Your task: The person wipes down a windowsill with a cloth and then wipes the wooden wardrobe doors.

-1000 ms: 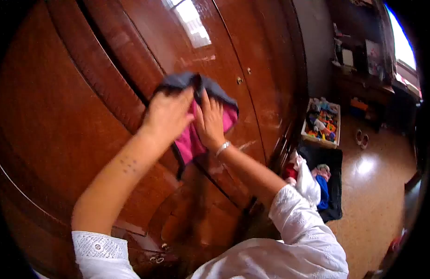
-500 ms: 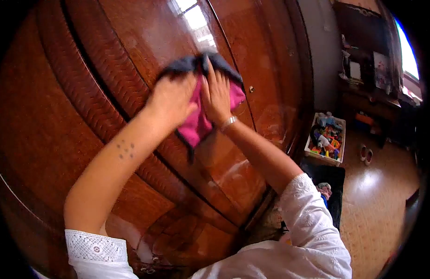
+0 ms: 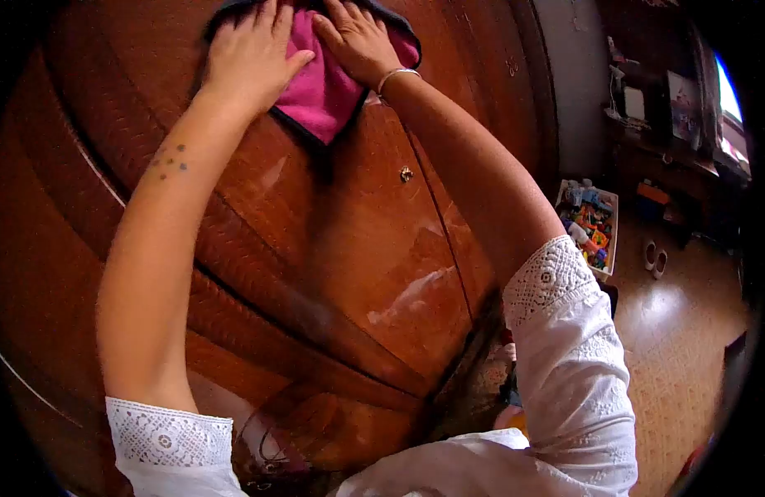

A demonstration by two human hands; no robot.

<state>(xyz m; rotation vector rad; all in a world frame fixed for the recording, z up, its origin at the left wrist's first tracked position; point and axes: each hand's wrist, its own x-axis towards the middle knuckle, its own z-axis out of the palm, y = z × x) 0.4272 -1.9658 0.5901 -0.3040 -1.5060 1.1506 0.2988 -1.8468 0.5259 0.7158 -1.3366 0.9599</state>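
Note:
A pink cloth with a dark border (image 3: 320,95) lies against the glossy brown wooden wardrobe front (image 3: 358,240), near the top of the view. My left hand (image 3: 254,54) presses flat on the cloth's left part, fingers spread. On its right part rests my right hand (image 3: 362,41), also flat with fingers apart and a bracelet at the wrist. One corner of the cloth hangs below, between the hands. A small metal keyhole fitting (image 3: 406,174) shows on the door below the right wrist.
At the right, a white bin of colourful toys (image 3: 594,224) stands on the floor (image 3: 672,356). A pair of shoes (image 3: 656,258) lies beyond it. Farther back is a dark desk (image 3: 656,153) by a window (image 3: 728,91).
Both hands and the cloth have moved up the wardrobe front to the top of the view. The arms are stretched out farther, and the camera view has shifted.

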